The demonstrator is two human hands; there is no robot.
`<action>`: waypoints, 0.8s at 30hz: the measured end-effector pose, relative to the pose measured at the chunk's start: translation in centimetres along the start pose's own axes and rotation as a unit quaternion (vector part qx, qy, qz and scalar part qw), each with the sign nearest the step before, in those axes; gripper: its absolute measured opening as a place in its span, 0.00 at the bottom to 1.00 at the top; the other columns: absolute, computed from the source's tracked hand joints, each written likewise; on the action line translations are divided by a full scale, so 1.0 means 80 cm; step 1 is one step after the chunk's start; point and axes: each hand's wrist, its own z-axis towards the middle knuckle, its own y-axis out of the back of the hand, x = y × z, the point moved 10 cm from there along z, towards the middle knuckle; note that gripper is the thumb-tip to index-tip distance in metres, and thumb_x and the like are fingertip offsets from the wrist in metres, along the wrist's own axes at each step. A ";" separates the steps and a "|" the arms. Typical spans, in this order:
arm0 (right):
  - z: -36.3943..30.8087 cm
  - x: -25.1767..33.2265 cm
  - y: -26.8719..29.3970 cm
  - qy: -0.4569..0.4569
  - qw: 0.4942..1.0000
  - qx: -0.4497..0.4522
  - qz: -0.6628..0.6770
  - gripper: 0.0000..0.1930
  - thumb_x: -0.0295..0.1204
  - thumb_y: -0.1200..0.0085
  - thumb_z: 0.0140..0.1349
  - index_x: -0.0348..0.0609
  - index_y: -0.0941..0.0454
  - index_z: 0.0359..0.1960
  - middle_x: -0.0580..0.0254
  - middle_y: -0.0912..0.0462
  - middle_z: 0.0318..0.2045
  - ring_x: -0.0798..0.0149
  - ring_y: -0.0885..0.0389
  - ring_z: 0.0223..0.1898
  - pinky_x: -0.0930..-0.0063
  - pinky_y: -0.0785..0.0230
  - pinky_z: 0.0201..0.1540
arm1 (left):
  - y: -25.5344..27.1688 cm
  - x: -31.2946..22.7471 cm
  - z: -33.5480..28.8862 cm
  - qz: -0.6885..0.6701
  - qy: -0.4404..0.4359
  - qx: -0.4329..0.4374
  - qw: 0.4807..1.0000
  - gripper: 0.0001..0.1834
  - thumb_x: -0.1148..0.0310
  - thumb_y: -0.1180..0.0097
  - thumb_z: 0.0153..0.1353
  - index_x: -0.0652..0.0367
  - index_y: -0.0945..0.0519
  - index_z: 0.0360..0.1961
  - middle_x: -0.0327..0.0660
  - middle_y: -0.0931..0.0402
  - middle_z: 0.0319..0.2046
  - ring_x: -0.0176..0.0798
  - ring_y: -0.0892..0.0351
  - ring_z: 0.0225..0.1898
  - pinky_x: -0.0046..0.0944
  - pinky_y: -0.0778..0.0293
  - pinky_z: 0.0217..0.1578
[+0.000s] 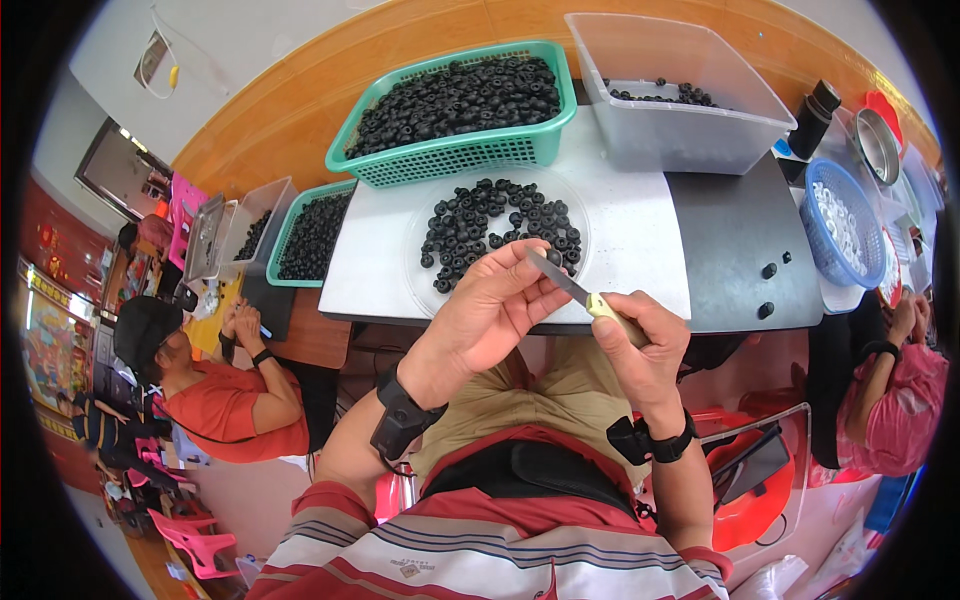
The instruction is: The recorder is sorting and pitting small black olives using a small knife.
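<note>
Your right hand (640,345) gripped the knife (615,315); your left hand (497,312) seemingly pinched a bead (554,257). A ten-o'clock slip risked cuts.

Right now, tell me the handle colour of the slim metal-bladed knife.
The knife handle is pale yellow, seen best in the head view.

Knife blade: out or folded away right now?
Out: its blade shows bare, extending from the pale yellow handle in the right hand.

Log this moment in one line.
left hand: pinching black piece | right hand: holding knife, blade beside piece | ahead: heaped green basket
</note>
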 end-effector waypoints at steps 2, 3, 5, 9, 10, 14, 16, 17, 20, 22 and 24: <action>0.000 0.007 -0.004 0.041 0.998 0.011 -0.037 0.11 0.26 0.34 0.56 0.36 0.18 0.40 0.61 0.20 0.25 0.72 0.25 0.24 0.79 0.35 0.27 | 0.006 0.003 -0.001 0.000 -0.005 -0.009 1.000 0.12 0.71 0.46 0.68 0.60 0.26 0.50 0.42 0.20 0.42 0.39 0.20 0.47 0.40 0.22 0.54; 0.000 0.006 -0.005 0.040 0.998 0.010 -0.036 0.11 0.26 0.34 0.56 0.36 0.18 0.40 0.61 0.20 0.25 0.72 0.25 0.24 0.79 0.35 0.27 | 0.007 0.005 -0.001 0.001 -0.004 -0.010 1.000 0.12 0.71 0.46 0.68 0.60 0.26 0.50 0.42 0.20 0.42 0.39 0.20 0.47 0.40 0.22 0.54; -0.002 0.013 -0.002 0.077 0.995 -0.007 -0.065 0.12 0.25 0.34 0.55 0.36 0.18 0.41 0.59 0.20 0.24 0.70 0.26 0.22 0.78 0.35 0.26 | 0.006 0.009 -0.003 -0.026 0.002 0.000 1.000 0.13 0.72 0.46 0.67 0.60 0.27 0.51 0.43 0.22 0.46 0.39 0.21 0.50 0.41 0.23 0.55; -0.004 0.016 0.002 0.098 0.992 -0.023 -0.077 0.13 0.25 0.33 0.54 0.35 0.19 0.41 0.58 0.21 0.24 0.69 0.26 0.22 0.77 0.35 0.25 | 0.001 0.016 -0.005 -0.045 0.001 -0.002 0.999 0.13 0.72 0.47 0.67 0.61 0.27 0.51 0.44 0.22 0.47 0.40 0.21 0.51 0.42 0.23 0.56; -0.004 0.019 0.003 0.104 0.991 -0.024 -0.082 0.14 0.25 0.33 0.54 0.35 0.19 0.41 0.58 0.21 0.24 0.68 0.26 0.22 0.77 0.35 0.25 | -0.004 0.015 -0.007 -0.036 -0.004 -0.001 0.999 0.12 0.72 0.47 0.68 0.62 0.27 0.51 0.44 0.22 0.44 0.40 0.20 0.49 0.41 0.22 0.55; -0.004 0.027 0.006 0.121 0.988 -0.031 -0.089 0.12 0.25 0.34 0.55 0.35 0.19 0.40 0.60 0.21 0.24 0.70 0.26 0.23 0.77 0.36 0.26 | -0.014 0.012 -0.013 0.004 -0.019 -0.025 0.999 0.12 0.70 0.48 0.69 0.63 0.26 0.51 0.43 0.22 0.39 0.38 0.20 0.45 0.42 0.22 0.55; 0.003 -0.002 0.026 0.062 0.991 -0.088 -0.076 0.11 0.25 0.35 0.57 0.34 0.18 0.40 0.62 0.21 0.24 0.72 0.27 0.24 0.78 0.36 0.27 | -0.026 0.015 -0.020 0.003 -0.017 0.020 1.000 0.13 0.69 0.47 0.68 0.63 0.26 0.50 0.43 0.23 0.41 0.38 0.20 0.44 0.43 0.21 0.55; 0.003 -0.022 0.046 0.003 0.988 -0.143 -0.063 0.10 0.26 0.35 0.58 0.34 0.18 0.40 0.64 0.21 0.25 0.74 0.27 0.25 0.78 0.36 0.28 | -0.038 0.017 -0.024 0.000 -0.015 0.064 0.998 0.13 0.68 0.45 0.67 0.62 0.25 0.50 0.44 0.24 0.43 0.38 0.21 0.44 0.44 0.21 0.54; 0.003 -0.013 0.053 -0.023 0.991 -0.134 -0.014 0.10 0.27 0.36 0.60 0.34 0.18 0.40 0.65 0.20 0.26 0.76 0.28 0.27 0.80 0.37 0.30 | -0.035 0.010 -0.022 0.007 -0.028 0.034 0.999 0.11 0.68 0.47 0.69 0.62 0.25 0.48 0.41 0.24 0.39 0.35 0.22 0.41 0.43 0.20 0.54; 0.004 -0.007 0.042 -0.010 0.996 -0.092 -0.004 0.10 0.27 0.35 0.59 0.34 0.18 0.40 0.65 0.20 0.26 0.76 0.27 0.27 0.81 0.37 0.29 | -0.028 0.009 -0.015 0.002 -0.035 0.022 0.999 0.10 0.69 0.48 0.69 0.62 0.25 0.48 0.39 0.23 0.38 0.34 0.21 0.41 0.43 0.21 0.54; 0.004 0.001 0.034 0.023 0.998 -0.065 -0.012 0.11 0.27 0.35 0.58 0.34 0.18 0.40 0.64 0.20 0.25 0.75 0.27 0.26 0.81 0.37 0.29 | -0.018 0.010 -0.011 -0.001 -0.036 0.007 0.999 0.10 0.69 0.48 0.69 0.62 0.25 0.47 0.39 0.23 0.40 0.34 0.21 0.41 0.41 0.21 0.54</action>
